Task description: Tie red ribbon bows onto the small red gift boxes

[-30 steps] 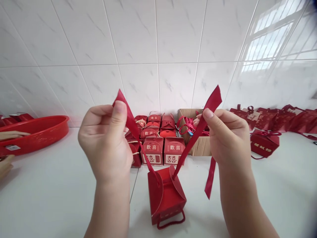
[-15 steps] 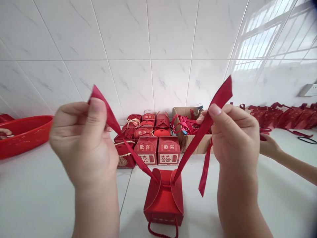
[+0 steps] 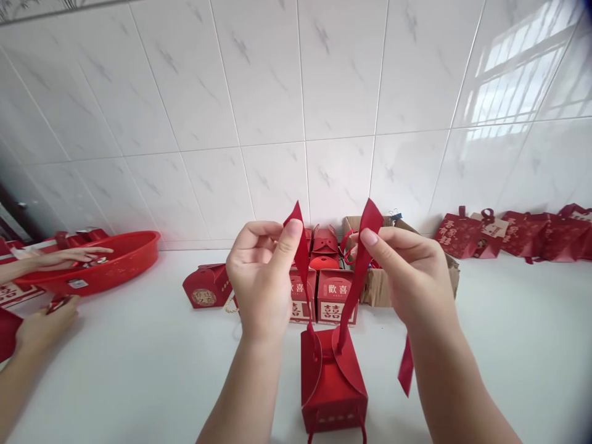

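A small red gift box (image 3: 330,382) stands in front of me, its curved flaps folded over the top and a cord handle at the near side. A dark red ribbon (image 3: 352,296) runs through its top, with both ends drawn upward. My left hand (image 3: 263,271) pinches one end between thumb and fingers. The other end is pinched by my right hand (image 3: 407,265), level with the left and a little apart from it. A loose ribbon tail (image 3: 406,370) hangs below my right hand; its upper part is hidden behind the wrist.
Behind are several finished red boxes (image 3: 337,299), another red box (image 3: 207,287) and a cardboard box (image 3: 377,290). Red bags (image 3: 531,234) line the wall at right. At left, another person's hands (image 3: 76,256) work by a red basin (image 3: 134,259).
My hands have come closer together, still holding the ribbon ends, and the ribbon stands steeper. The view has shifted left; another person's hands show more there, while the arm at right is out of view.
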`<state>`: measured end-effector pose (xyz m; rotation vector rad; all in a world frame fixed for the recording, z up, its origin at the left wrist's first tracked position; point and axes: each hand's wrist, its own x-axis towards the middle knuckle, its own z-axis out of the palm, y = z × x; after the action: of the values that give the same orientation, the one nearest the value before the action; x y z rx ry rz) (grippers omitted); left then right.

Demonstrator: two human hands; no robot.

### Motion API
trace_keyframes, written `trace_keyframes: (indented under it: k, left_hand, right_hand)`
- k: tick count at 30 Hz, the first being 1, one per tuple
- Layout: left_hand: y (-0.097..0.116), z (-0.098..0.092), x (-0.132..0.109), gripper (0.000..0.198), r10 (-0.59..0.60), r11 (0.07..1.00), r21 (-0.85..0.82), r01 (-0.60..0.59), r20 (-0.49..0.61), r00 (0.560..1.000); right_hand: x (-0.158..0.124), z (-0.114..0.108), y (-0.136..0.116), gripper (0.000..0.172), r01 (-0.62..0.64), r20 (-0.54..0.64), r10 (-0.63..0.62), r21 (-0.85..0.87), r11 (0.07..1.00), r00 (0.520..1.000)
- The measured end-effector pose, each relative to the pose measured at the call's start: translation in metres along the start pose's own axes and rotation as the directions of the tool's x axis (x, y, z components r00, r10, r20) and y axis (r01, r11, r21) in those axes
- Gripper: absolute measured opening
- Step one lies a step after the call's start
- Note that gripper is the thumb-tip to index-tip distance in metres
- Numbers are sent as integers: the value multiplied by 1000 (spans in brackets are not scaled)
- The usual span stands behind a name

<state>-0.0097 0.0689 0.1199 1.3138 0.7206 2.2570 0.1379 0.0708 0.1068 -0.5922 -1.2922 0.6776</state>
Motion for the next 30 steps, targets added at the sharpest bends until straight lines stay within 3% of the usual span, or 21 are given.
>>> trace_keyframes:
  k: [7,18,23,30]
  left_hand:
    - [1,-1,2,22,-5,1000,-16,6,50,999]
    - [1,-4,4,22,60,998,37,-60,12,998]
    - [6,-4,0,16,91,996,23,-91,-10,996]
    - [11,-6,1,17,141,990,13,-141,-32,989]
  right_hand:
    - [-2,2,1,20,3,0,-3,56,998,1000]
    - [-6,1,-4,20,57,-86,-57,-7,998,995]
    - [-9,0,-7,16,137,-216,-124,50,989,968]
    - [-12,-2,-11,19,191,-210,-193,-33,981,958]
